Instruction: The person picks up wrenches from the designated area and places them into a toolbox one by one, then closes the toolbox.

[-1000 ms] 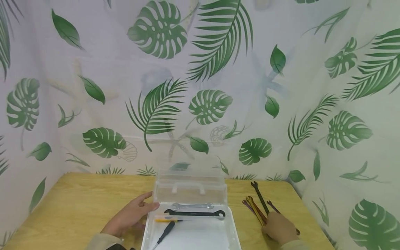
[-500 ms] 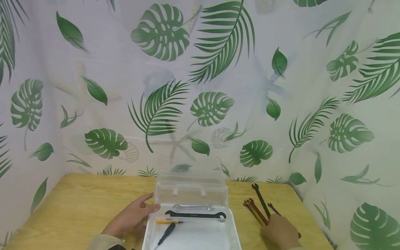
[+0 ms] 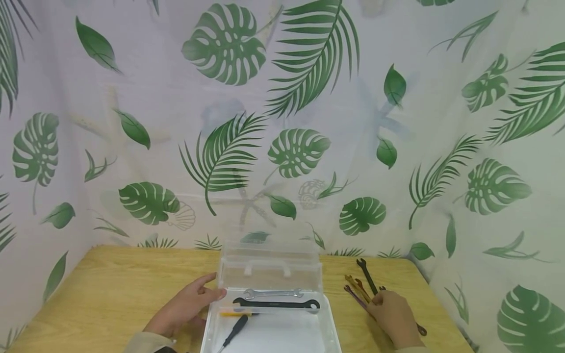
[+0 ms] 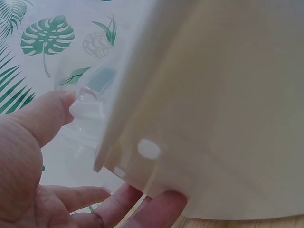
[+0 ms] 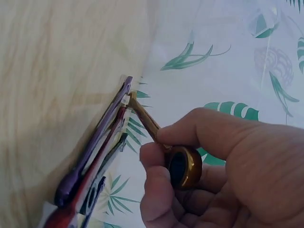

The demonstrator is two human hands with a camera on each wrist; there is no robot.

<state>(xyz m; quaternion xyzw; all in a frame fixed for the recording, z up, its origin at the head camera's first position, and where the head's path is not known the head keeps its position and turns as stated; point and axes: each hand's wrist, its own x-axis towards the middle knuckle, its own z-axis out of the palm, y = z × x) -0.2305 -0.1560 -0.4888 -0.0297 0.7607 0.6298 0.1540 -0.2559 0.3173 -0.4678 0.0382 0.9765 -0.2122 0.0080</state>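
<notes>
My left hand (image 3: 187, 301) grips the back left corner of a clear plastic toolbox (image 3: 332, 329) with its lid raised. In the left wrist view the thumb is at a clear plastic piece, and the fingertips touch the box wall from below. To the right of the box, my right hand (image 3: 394, 316) pinches a gold wrench (image 5: 147, 119) between thumb and fingers, its ring end showing by the palm. Beside it in the right wrist view lie a purple wrench (image 5: 100, 130), a red wrench (image 5: 100, 159) and darker ones. A long black wrench (image 3: 367, 275) lies just beyond that hand.
Inside the toolbox are a silver wrench (image 3: 273, 293), a black wrench (image 3: 275, 304), a yellow-handled tool (image 3: 235, 314) and a black-handled screwdriver (image 3: 236, 329). The wooden table (image 3: 123, 279) meets leaf-printed cloth (image 3: 282, 98) at its back and sides.
My right hand has turned and shifted slightly among the wrenches, and the gold one has changed position relative to the purple and red ones. My left hand stays at the box corner.
</notes>
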